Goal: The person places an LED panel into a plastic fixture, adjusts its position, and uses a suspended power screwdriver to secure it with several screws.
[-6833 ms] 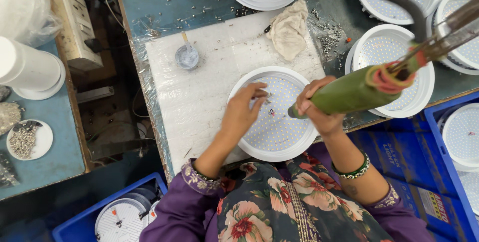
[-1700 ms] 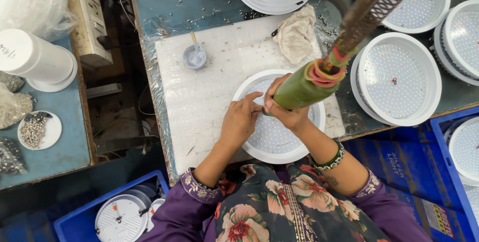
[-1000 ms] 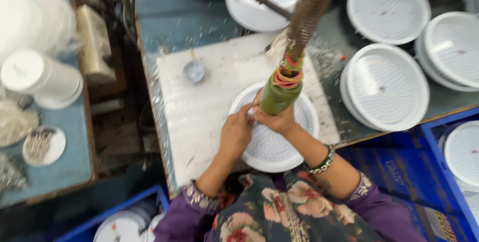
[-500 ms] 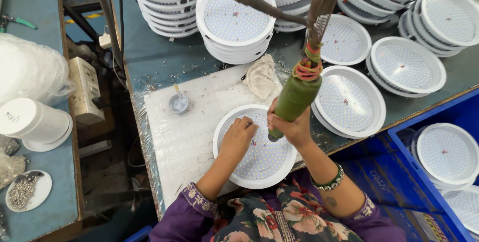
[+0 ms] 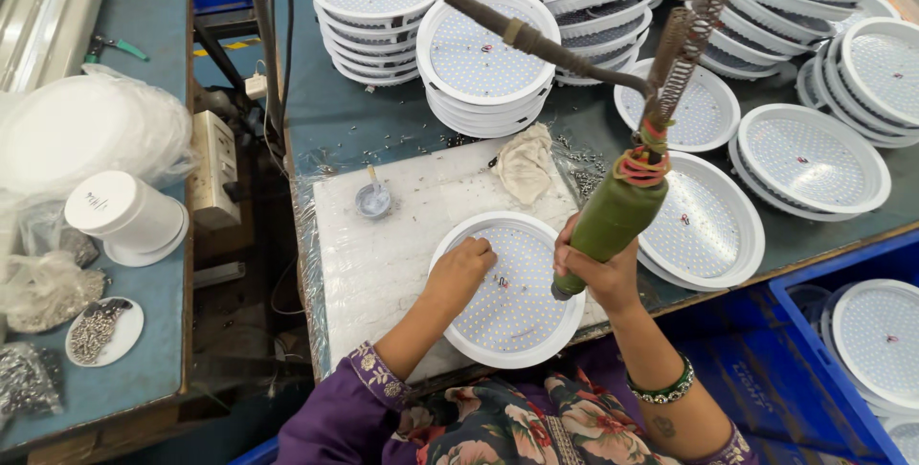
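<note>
Several items, listed from the left. A small dish of screws [image 5: 96,331] is sitting on the side table beside a white cylindrical housing [image 5: 124,218] and a bagged stack of diffusers [image 5: 86,135]. A little pot [image 5: 372,201] is resting on the white pad [image 5: 383,245] covering the worktop [image 5: 402,120]. The left hand [image 5: 461,272] is pinching, fingers [image 5: 483,252] closed on something too small to tell, over the round light panel [image 5: 512,288] lying on the pad's front edge. The right hand [image 5: 598,273] is gripping a green powered screwdriver [image 5: 613,226], fingers clenched around it, tip down at the panel's right rim. Holding the driver upright and steadying the panel seems wise. A rag [image 5: 525,163], loose screws and stacked panels [image 5: 483,63] are crowding behind; the hanging cable [image 5: 536,39] is crossing overhead.
</note>
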